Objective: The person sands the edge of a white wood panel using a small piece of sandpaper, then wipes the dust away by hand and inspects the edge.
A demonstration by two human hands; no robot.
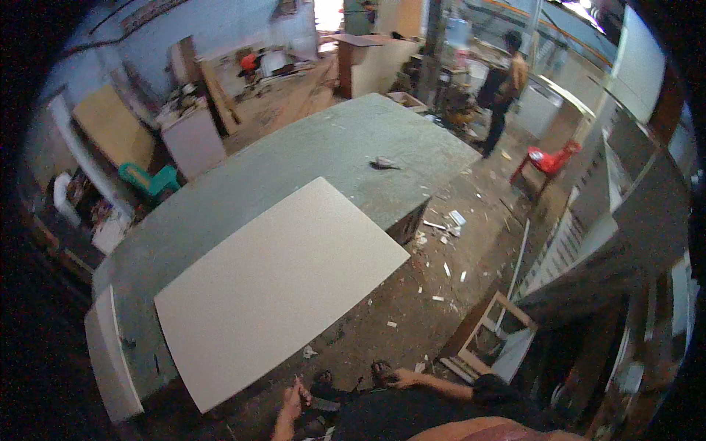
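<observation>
My left hand [294,398] is held up at the lower edge, beside the near edge of a large white panel [283,287]. Its fingers are curled closed, and whatever small thing they may hold is too blurred to name. To the right, in front of my dark clothing, my right hand [401,378] has its fingers partly spread, with nothing visible in them. Neither hand touches the panel. The panel lies flat on a big grey-green worktable [368,125], its near edge reaching past the table's side.
A small dark-and-light object [383,163] lies on the table. Another white panel [114,360] is at its left end. Scraps litter the floor [441,257] on the right, near a wooden frame [494,334]. Beyond are a red chair [544,159], a green chair [151,178] and a standing person [504,92].
</observation>
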